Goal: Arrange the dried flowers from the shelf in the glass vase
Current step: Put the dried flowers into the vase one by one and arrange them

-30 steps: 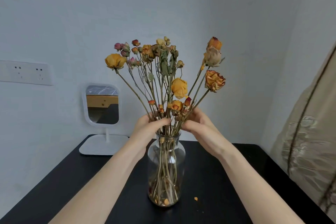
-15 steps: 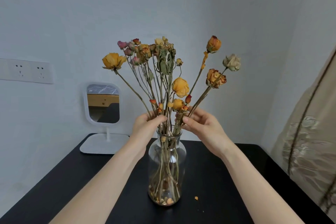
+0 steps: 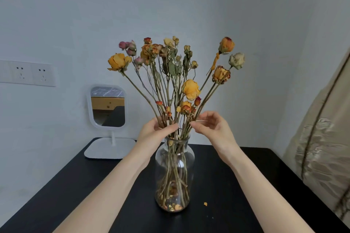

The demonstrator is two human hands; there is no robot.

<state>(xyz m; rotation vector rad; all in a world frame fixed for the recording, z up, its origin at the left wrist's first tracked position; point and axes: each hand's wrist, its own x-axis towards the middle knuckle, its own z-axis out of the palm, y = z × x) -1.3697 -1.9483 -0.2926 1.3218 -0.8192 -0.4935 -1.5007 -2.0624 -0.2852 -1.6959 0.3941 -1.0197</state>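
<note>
A clear glass vase [image 3: 174,172] stands upright near the middle of a black tabletop [image 3: 246,185], holding a loose bunch of dried flowers [image 3: 191,89], mostly yellow, orange and pink roses on thin brittle stems. The stems reach the bottom of the vase, where fallen petals and crumbs lie among them, and the heads fan out well above its mouth. Just above the vase's rim the left hand [image 3: 157,130] is curled round the stems on the left of the bunch, thumb across the front, gathering them. The right hand [image 3: 212,126] is on the other side of the vase's mouth, half open with fingers spread and relaxed. The stems leaning right pass between its thumb and fingers, but it does not look closed on any of them. The step in hand seems to be spreading the heads into an even fan. To do that well, the left hand should steady the bunch lightly while the right eases one stem at a time outward, moving it low near the rim, since dry stems snap and shed. One orange petal [image 3: 205,203] lies on the tabletop just right of the vase. Behind and left of the vase stands a small white mirror [image 3: 108,106]. Further left is a wall socket [image 3: 28,73], and far right of the vase hangs beige fabric [image 3: 322,147].
</note>
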